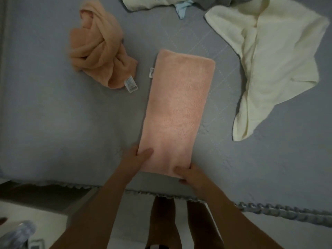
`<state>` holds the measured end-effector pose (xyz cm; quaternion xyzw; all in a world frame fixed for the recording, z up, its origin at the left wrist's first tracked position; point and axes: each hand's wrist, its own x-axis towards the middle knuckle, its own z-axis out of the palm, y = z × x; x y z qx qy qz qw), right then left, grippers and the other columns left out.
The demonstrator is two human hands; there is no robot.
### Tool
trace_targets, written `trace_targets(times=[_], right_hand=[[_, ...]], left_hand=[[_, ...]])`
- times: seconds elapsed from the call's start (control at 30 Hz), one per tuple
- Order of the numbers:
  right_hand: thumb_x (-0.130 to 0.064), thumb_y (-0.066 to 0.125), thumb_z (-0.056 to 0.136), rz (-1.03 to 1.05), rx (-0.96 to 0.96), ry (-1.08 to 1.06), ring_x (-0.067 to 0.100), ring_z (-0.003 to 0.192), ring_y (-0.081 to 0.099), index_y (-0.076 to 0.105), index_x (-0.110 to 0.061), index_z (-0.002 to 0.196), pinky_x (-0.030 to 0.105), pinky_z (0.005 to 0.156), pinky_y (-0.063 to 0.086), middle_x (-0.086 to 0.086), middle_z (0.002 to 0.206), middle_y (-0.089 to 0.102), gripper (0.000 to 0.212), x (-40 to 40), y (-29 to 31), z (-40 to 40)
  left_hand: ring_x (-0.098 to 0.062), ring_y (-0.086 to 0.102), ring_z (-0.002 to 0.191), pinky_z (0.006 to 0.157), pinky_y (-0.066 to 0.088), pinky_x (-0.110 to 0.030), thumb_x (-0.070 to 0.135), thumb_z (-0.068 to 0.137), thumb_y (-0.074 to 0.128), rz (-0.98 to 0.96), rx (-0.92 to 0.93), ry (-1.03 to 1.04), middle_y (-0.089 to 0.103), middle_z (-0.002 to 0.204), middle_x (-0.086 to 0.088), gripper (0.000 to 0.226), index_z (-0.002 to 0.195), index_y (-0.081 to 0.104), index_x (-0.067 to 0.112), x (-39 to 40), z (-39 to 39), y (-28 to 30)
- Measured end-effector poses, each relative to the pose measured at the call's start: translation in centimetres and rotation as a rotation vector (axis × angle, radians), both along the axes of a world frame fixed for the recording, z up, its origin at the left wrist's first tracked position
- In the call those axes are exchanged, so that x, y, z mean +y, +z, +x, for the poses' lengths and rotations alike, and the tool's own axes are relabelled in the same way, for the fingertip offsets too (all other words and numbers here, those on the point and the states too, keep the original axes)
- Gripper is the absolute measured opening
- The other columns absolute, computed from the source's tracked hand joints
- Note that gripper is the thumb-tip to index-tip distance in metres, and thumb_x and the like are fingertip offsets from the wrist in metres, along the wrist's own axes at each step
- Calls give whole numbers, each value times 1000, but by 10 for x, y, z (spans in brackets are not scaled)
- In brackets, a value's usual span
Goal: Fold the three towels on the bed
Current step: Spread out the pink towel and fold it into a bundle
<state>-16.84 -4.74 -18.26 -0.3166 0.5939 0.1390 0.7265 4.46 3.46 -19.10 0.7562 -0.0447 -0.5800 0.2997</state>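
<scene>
A pink towel lies flat on the grey bed as a long narrow strip running away from me. My left hand pinches its near left corner, thumb on top. My right hand grips the near right corner, thumb on top and fingers underneath. A crumpled orange towel with a white label sits at the upper left. A cream towel lies loosely spread at the upper right.
More fabric, pale green, light blue and grey, is heaped at the far edge of the bed. The bed's fringed edge runs along the front. My legs stand on a pale floor below it.
</scene>
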Motion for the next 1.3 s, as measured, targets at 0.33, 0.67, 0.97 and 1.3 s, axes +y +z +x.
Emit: trace_targets(times=[0.33, 0.67, 0.97, 1.3], right_hand=[[-37, 59, 93, -195, 92, 230, 21, 100, 64, 57, -25, 126, 40, 87, 57, 2, 113, 66, 35, 5, 25, -75], [-42, 61, 90, -89, -122, -51, 20, 87, 73, 72, -9, 105, 32, 76, 59, 7, 96, 76, 38, -78, 75, -41], [-38, 67, 85, -571, 89, 166, 17, 89, 60, 59, -15, 104, 30, 77, 48, -1, 99, 62, 31, -177, 43, 42], [-39, 62, 82, -797, -22, 91, 1, 77, 59, 61, -26, 92, 14, 64, 43, -9, 88, 64, 16, -176, 50, 52]], left_hand=[[-34, 67, 100, 87, 56, -51, 31, 68, 70, 215, 97, 20, 69, 115, -19, 61, 122, 61, 3, 29, -61, 19], [-6, 68, 73, 54, 51, -21, 37, 89, 60, -47, 34, 123, 75, 94, 9, 32, 120, 62, 46, -9, -9, 64], [-20, 56, 75, 68, 46, -31, 21, 70, 63, -80, -238, -245, 60, 78, -1, 47, 116, 63, 13, -135, 42, 50], [-9, 62, 72, 72, 51, -17, 24, 85, 66, -375, -496, -159, 65, 79, -2, 46, 129, 55, 31, -138, 50, 50]])
